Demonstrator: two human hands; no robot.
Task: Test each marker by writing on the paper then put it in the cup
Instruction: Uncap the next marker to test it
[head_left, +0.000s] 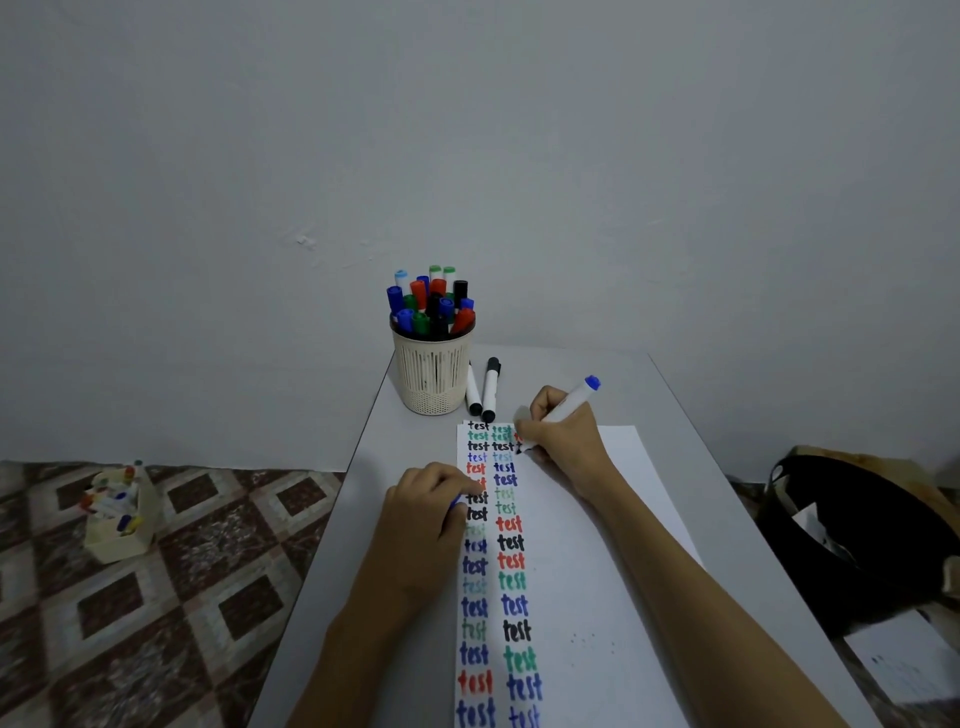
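Right hand (563, 436) grips a white, blue-ended marker (571, 401) on white paper (571, 597) lettered "test"; left hand (428, 514) curls round a blue piece (456, 502).

Beige box (122, 540) on patterned floor (171, 597) at L, black bag (857, 540) at R.

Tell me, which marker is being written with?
The blue-ended marker gripped by the right hand, tip on the paper; the rest stand in the cup or lie beside it.
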